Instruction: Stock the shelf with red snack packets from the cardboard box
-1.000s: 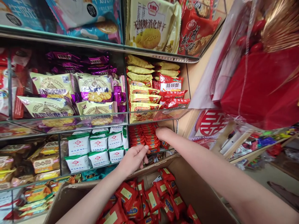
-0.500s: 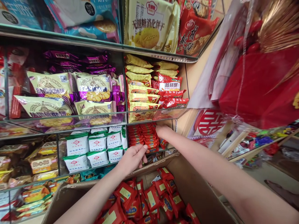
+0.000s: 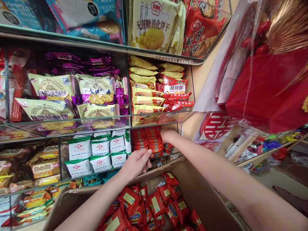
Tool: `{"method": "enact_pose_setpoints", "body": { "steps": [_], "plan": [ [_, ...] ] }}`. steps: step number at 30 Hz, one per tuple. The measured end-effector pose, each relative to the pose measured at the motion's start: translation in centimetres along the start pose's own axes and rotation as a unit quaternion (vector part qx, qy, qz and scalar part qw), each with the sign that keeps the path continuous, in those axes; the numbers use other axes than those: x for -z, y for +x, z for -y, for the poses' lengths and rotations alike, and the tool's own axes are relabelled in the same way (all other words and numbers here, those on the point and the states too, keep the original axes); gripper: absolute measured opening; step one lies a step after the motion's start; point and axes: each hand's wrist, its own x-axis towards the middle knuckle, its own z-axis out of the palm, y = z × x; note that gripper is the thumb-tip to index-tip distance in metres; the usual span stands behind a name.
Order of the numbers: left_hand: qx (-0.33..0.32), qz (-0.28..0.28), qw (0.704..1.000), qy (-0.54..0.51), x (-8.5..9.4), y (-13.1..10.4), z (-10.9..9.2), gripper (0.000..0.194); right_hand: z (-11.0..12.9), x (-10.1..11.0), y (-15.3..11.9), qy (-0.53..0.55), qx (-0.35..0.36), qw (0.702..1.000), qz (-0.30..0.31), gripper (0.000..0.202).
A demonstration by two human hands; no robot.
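Note:
Small red snack packets (image 3: 145, 138) stand in stacked rows in the lower right shelf compartment. My left hand (image 3: 137, 163) is in front of these rows, its fingers curled and its thumb lying along the index finger. Whatever may be inside that grip is hidden. Deeper in, at the right side of the same rows, is my right hand (image 3: 167, 136); its fingers are out of sight behind the hand and among the packets. Below both arms a cardboard box (image 3: 197, 183) holds many loose red packets (image 3: 156, 205) of similar look.
A glass shelf edge (image 3: 154, 120) runs just above my hands. White and green packets (image 3: 99, 149) fill the compartment on the left. Cream biscuit packets (image 3: 96, 89) sit one shelf higher. A large red decoration (image 3: 269, 89) hangs at the right, over my right arm.
My right hand has shifted very slightly among the red packets. My left hand and the box look the same.

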Motion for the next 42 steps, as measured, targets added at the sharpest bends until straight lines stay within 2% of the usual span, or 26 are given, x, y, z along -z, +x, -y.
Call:
{"method": "enact_pose_setpoints", "body": {
  "steps": [5, 11, 21, 23, 26, 27, 28, 29, 31, 32, 33, 35, 37, 39, 42],
  "plan": [
    [-0.001, -0.002, 1.000, 0.005, 0.0, 0.0, 0.0, 0.039, 0.5, -0.4, -0.5, -0.004, -0.027, 1.000, -0.004, 0.028],
    [0.001, -0.004, 1.000, 0.010, 0.0, -0.1, -0.1, 0.038, 0.8, -0.6, -1.3, -0.006, -0.025, 1.000, -0.013, 0.028],
    [-0.004, -0.003, 1.000, 0.013, 0.0, -0.1, 0.0, 0.037, -0.4, 0.6, -3.8, -0.005, 0.037, 0.996, -0.086, 0.025],
    [-0.004, -0.004, 1.000, 0.012, 0.0, -0.1, 0.0, 0.036, -0.6, 1.1, -5.4, -0.004, 0.039, 0.994, -0.106, 0.027],
    [-0.002, -0.002, 1.000, 0.009, -0.1, -0.1, 0.0, 0.036, -0.7, 1.8, -9.7, 0.003, 0.056, 0.990, -0.126, 0.025],
    [-0.004, -0.001, 1.000, 0.010, -0.1, -0.2, -0.1, 0.036, -0.6, 1.8, -11.5, 0.017, 0.084, 0.990, -0.112, 0.023],
    [-0.007, 0.002, 1.000, 0.011, -0.1, -0.2, -0.1, 0.036, -0.4, 1.7, -13.2, 0.056, 0.153, 0.985, -0.060, 0.020],
    [-0.010, 0.004, 1.000, 0.013, -0.1, -0.2, 0.0, 0.037, -0.1, 1.4, -14.8, 0.102, 0.229, 0.968, 0.022, 0.017],
    [-0.012, 0.009, 1.000, 0.015, 0.0, -0.1, 0.0, 0.037, 1.1, -0.2, -17.0, 0.143, 0.347, 0.905, 0.201, 0.021],
    [-0.009, 0.009, 1.000, 0.016, 0.0, -0.1, 0.0, 0.037, 1.9, -1.4, -17.5, 0.118, 0.368, 0.888, 0.249, 0.026],
    [-0.005, 0.008, 1.000, 0.016, 0.0, -0.1, 0.0, 0.036, 2.8, -2.9, -17.6, 0.071, 0.371, 0.890, 0.257, 0.033],
    [0.001, 0.006, 1.000, 0.015, 0.0, 0.0, 0.1, 0.036, 4.6, -6.7, -16.7, -0.027, 0.331, 0.923, 0.195, 0.049],
    [0.002, 0.004, 1.000, 0.016, 0.0, 0.0, 0.1, 0.036, 5.8, -10.7, -15.0, -0.023, 0.323, 0.938, 0.123, 0.060],
    [0.002, 0.003, 1.000, 0.016, -0.1, 0.0, 0.1, 0.036, 6.3, -14.2, -13.4, -0.025, 0.301, 0.949, 0.086, 0.055],
    [0.000, 0.006, 1.000, 0.022, -0.2, -0.1, 0.0, 0.036, 6.5, -17.3, -12.2, -0.045, 0.289, 0.954, 0.065, 0.067]
  ]
}}
